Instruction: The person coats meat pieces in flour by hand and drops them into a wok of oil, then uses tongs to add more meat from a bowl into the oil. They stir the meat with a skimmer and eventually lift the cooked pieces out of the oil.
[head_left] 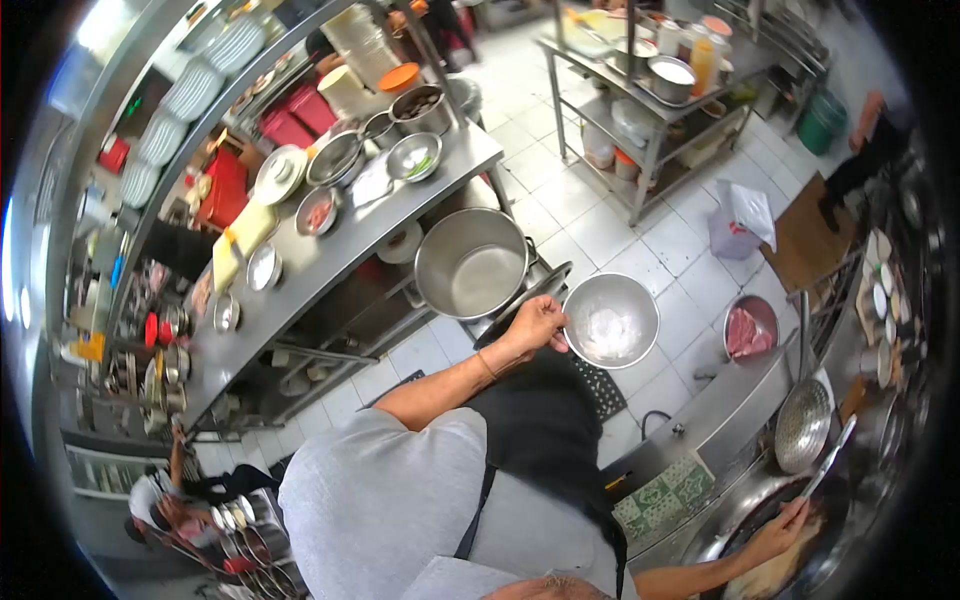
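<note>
My left hand [541,325] pinches the rim of a steel mixing bowl [635,345], which is tilted toward me. White residue [608,328] lies on the bowl's bottom. Below and left of the bowl stands a large steel stockpot [470,235], showing a bare inside. At the lower right, my right hand [785,528] is closed around a long metal utensil [832,455] over a dark wok [835,515]. The utensil's working end cannot be made out. Pale food or liquid [765,578] shows in the wok beneath my right hand.
A steel counter [330,255] at left carries bowls, a cutting board [243,240] and pots. A perforated strainer [803,425] rests by the wok. Red meat sits in a metal bowl [750,328]. A shelved table [650,125] stands beyond. Other people work at right and lower left.
</note>
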{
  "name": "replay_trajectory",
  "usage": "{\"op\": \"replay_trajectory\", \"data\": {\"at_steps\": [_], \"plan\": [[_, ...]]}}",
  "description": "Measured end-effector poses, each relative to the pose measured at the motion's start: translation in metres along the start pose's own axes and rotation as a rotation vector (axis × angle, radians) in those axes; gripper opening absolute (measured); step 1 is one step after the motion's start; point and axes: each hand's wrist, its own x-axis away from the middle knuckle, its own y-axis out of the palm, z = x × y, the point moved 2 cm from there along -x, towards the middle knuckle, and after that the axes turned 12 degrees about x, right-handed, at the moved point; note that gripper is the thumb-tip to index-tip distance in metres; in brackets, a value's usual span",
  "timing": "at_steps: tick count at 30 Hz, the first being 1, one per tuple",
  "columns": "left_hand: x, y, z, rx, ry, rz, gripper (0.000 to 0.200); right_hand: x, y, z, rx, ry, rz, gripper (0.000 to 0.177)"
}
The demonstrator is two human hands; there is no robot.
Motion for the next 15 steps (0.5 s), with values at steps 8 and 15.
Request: {"op": "replay_trajectory", "data": {"at_steps": [8,15], "plan": [[-0.016,-0.065,0.026,0.296,0.042,0.139,0.011,0.015,0.023,-0.048,-0.001,-0.131,-0.057,0.047],[-0.023,-0.194,0.049,0.344,0.137,0.32,0.011,0.066,0.108,-0.106,-0.052,-0.307,-0.243,0.044]]}}
